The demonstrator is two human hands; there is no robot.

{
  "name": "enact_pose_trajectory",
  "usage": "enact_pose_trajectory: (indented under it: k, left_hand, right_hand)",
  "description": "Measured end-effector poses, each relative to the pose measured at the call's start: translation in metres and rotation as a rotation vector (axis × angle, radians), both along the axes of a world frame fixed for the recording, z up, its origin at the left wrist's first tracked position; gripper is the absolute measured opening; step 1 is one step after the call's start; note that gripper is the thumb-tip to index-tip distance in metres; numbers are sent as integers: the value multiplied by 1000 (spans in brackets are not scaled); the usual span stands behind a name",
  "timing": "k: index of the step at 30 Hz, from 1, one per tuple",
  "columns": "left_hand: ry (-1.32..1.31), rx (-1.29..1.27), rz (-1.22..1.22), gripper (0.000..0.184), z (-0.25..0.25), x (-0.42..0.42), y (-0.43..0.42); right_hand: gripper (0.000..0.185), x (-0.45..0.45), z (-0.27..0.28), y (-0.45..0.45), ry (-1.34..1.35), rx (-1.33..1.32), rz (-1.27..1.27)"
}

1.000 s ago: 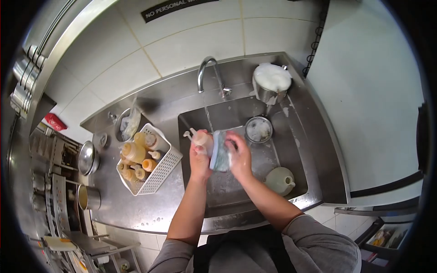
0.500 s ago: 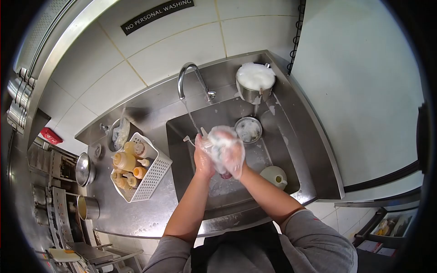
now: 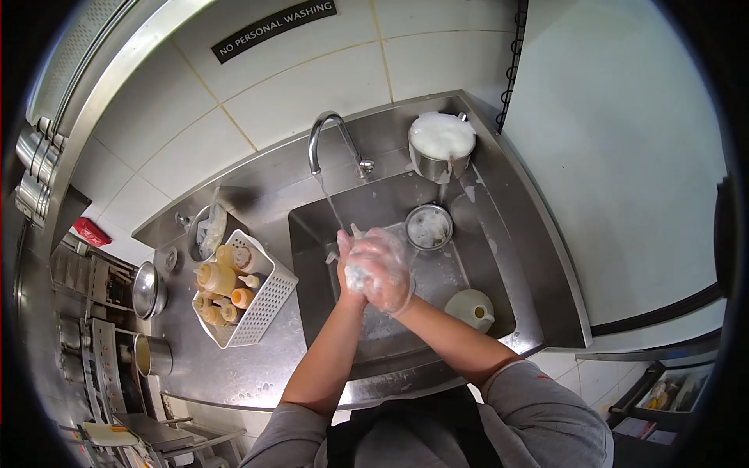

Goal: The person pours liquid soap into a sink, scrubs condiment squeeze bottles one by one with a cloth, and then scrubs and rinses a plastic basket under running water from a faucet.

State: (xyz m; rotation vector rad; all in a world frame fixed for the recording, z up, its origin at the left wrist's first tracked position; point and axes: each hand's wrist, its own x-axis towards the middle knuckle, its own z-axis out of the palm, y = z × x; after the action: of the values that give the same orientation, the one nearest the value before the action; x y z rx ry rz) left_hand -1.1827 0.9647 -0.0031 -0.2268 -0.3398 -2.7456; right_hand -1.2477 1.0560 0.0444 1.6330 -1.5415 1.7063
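My left hand (image 3: pixel 349 269) and my right hand (image 3: pixel 388 273) are closed together over the sink (image 3: pixel 312 320), both covered in suds. Between them is a mostly hidden thing with a pale nozzle tip (image 3: pixel 356 231), which looks like a squeeze bottle. A small pale cap (image 3: pixel 331 257) sticks out beside my left hand. Foamy, translucent material (image 3: pixel 404 248) wraps around my right fingers; its exact kind is unclear. Just behind my left hand, a thin stream of water runs from the curved faucet (image 3: pixel 314 148).
A foam-filled metal pot (image 3: pixel 441 165) stands on the sink's back right ledge. In the basin are a round metal bowl (image 3: pixel 429 227) with suds and a pale jug-like container (image 3: pixel 470 310). Left on the counter, a white basket (image 3: pixel 261 300) holds several squeeze bottles (image 3: pixel 214 277).
My right hand has shifted left and turned, its back now showing over my left hand. The foamy material is bunched closer, and the dangling cap is nearer my left hand.
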Motion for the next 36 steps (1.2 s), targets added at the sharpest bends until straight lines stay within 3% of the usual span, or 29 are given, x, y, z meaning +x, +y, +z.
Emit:
enact_pose_trajectory:
  k: [2,3,4,5,6,7,8,9,12,13,14,16,17,18,19,20,21,22,24,26,28,31,34,35,36]
  left_hand:
    - [-805,-493,508,63,38,-3,22]
    - [-889,-335,575,78,40,-13,20]
    - [-887,-332,576,78,41,-9,13]
    - [-748,-386,392,84,43,0,2]
    - [-605,-434,209,91,44,7,-7]
    - [-630,-385,169,103,40,4,-16]
    - [-631,-379,172,103,36,2,-19]
    - [-638,-435,244,104,33,-2,-19]
    - [-459,-535,390,92,21,-9,2]
    - [-591,-734,675,81,18,-15,20]
    - [-718,-929,965,72,17,-18,29]
    - [-747,-854,880,63,21,-12,26]
    - [-776,-778,791,54,23,-7,24]
    - [-806,-701,700,46,24,1,21]
    - [-760,-597,510,51,15,9,8]
    - [-760,-597,511,51,3,12,7]
    - [-776,-547,452,55,9,13,12]
    - [-790,-497,393,60,12,14,16]
    - [-864,-417,374,64,10,14,16]
    - [-784,-323,450,63,8,21,14]
    - [-814,-266,424,63,24,18,15]
    - [-916,-348,408,65,27,15,14]
    - [-836,-380,471,66,24,17,23]
    - [-893,-380,427,71,23,14,22]
    - [-893,-379,426,71,26,13,23]
  right_hand:
    - [30,-3,-24,1,-78,12,-37]
    - [35,2,-35,4,-395,64,-14]
    - [40,10,-49,8,-712,120,11]
    - [50,20,-71,8,-951,219,-32]
    - [50,18,-68,11,-948,223,-31]
    - [53,15,-66,18,-1522,340,357]
    - [55,12,-64,23,-2071,448,785]
    - [59,11,-64,24,-2179,420,800]
    - [60,6,-96,10,-1994,268,580]
    - [60,7,-59,15,-1852,328,371]
    - [60,7,-64,13,-1848,332,374]
    - [63,8,-60,10,-766,207,43]
    - [64,7,-59,16,-506,302,-28]
    - [64,4,-54,16,-509,303,-30]
    - [63,-1,-50,14,-192,307,-26]
    - [61,-7,-47,10,126,304,-22]
    - [54,-10,-48,-4,-103,216,-86]
    - [54,-6,-44,-11,-105,216,-86]
    - [46,2,-33,-22,-682,196,19]
    - [37,19,-15,-11,-185,21,-27]
    - [35,14,-20,-16,-372,103,-15]
    - [31,8,-17,-24,-320,-31,-2]
    - [23,5,-11,-26,-265,-65,120]
    - [24,1,-25,-25,-698,169,169]
    - [24,4,-25,-23,-698,170,167]
